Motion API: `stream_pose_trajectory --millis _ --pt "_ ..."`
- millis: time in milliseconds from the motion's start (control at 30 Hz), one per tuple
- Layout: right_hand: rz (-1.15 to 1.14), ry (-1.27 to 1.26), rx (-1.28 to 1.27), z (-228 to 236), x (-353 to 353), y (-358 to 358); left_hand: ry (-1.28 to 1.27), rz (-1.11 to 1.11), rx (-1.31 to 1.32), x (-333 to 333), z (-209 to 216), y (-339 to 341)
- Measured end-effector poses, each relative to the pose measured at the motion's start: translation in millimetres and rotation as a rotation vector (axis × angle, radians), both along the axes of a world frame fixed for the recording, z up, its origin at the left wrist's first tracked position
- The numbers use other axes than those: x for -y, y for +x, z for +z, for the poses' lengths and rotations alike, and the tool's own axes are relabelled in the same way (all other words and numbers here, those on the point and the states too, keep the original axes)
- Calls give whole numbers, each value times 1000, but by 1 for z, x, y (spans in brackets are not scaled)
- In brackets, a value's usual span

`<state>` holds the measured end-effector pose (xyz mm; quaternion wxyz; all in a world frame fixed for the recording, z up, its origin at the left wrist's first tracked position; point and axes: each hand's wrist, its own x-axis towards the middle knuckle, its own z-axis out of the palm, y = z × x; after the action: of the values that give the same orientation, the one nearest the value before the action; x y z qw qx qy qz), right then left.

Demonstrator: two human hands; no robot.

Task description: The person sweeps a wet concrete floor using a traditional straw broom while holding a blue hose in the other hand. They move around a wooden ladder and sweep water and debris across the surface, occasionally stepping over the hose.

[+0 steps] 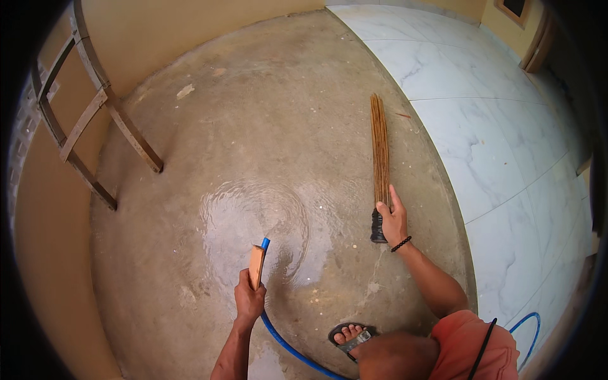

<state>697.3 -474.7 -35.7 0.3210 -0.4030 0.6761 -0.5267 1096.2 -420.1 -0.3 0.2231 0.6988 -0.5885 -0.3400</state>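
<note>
My left hand (248, 296) is closed round a flat piece of wood (256, 265) together with a blue hose (282, 342). The hose's end pokes out just past the top of the wood. Ripples spread over a shallow pool of water (244, 209) on the concrete floor in front of it. On the right, my right hand (394, 223) grips a stick broom (380, 145) near its black-wrapped end, with the thumb on it. The broom's brown bristles point away from me. Some of the right fingers are hidden behind the broom.
A wooden ladder (79, 126) leans against the tan wall (164, 44) at the left. White marbled tiles (487, 152) border the concrete (266, 82) along a curved edge on the right. My sandalled foot (350, 335) is at the bottom. More hose (537, 329) loops over the tiles.
</note>
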Motion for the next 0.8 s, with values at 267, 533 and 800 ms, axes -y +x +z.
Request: stream_pose_trajectory --millis 267,533,800 --pt "-237 125 -24 -43 55 27 90 -36 -46 12 1 -14" --pt "166 -29 -125 0 108 38 73 -66 -23 30 -5 -18" --pt "-179 239 -230 -38 167 16 161 19 -92 71 18 -24"
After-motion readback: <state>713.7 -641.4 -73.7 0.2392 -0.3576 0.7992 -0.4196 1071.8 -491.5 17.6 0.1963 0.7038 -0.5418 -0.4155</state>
